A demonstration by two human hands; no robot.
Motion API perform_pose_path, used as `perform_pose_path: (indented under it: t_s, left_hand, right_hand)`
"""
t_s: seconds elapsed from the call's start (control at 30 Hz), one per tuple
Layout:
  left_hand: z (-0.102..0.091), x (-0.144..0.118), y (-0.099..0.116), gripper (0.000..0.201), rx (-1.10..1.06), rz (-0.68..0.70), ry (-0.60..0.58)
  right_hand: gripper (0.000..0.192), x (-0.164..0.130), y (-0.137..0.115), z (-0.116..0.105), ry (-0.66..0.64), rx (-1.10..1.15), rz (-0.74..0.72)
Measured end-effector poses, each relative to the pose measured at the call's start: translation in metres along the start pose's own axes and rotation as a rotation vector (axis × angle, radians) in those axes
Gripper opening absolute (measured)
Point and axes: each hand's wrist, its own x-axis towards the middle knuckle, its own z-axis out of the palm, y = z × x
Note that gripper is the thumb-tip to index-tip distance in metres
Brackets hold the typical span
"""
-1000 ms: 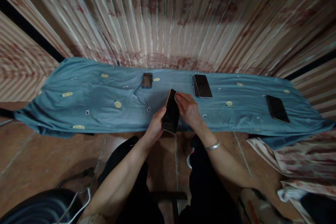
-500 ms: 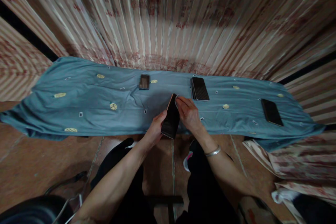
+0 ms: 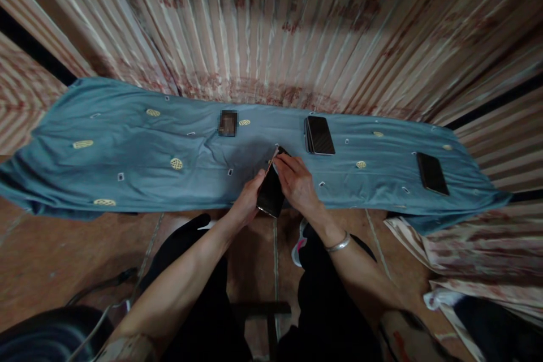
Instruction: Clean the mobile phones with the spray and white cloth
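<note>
A dark, glossy smartphone (image 3: pixel 270 195) is held tilted above the near edge of the blue cloth. My left hand (image 3: pixel 250 195) is closed around its left side, thumb along the edge. Over the upper part of the phone, my right hand (image 3: pixel 297 178) has its fingers pressed together against the screen. Something small and pale shows at those fingertips; I cannot make out what it is. Part of the screen is hidden by the right hand.
The blue patterned cloth (image 3: pixel 139 153) covers a long low surface. On it lie a small blurred square item (image 3: pixel 228 123), a stack of dark devices (image 3: pixel 321 137) and another dark phone-like device (image 3: pixel 432 173). A pleated curtain (image 3: pixel 263 22) hangs behind.
The right fingers have shifted across the phone's upper part toward its top left edge. My left hand keeps its hold. The whole view has shifted slightly.
</note>
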Motion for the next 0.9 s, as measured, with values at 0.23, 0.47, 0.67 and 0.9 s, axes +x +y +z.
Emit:
perform_pose_path:
  t_s: [0.23, 0.47, 0.67, 0.9]
  left_hand:
    - [0.005, 0.004, 0.000, 0.036, -0.034, -0.035, -0.009]
    - [0.010, 0.006, -0.002, 0.037, -0.055, -0.018, -0.042]
    - [-0.003, 0.009, 0.003, 0.046, -0.052, -0.049, -0.003]
    - [0.003, 0.007, 0.007, 0.045, -0.086, -0.061, -0.007]
  right_hand:
    - [0.038, -0.002, 0.001, -0.006, -0.026, 0.041, 0.037]
    - [0.040, -0.006, -0.001, -0.009, -0.069, 0.046, 0.055]
    - [0.042, -0.010, -0.023, -0.003, -0.106, 0.068, 0.003]
    - [0.040, -0.006, -0.017, -0.005, -0.092, 0.067, 0.018]
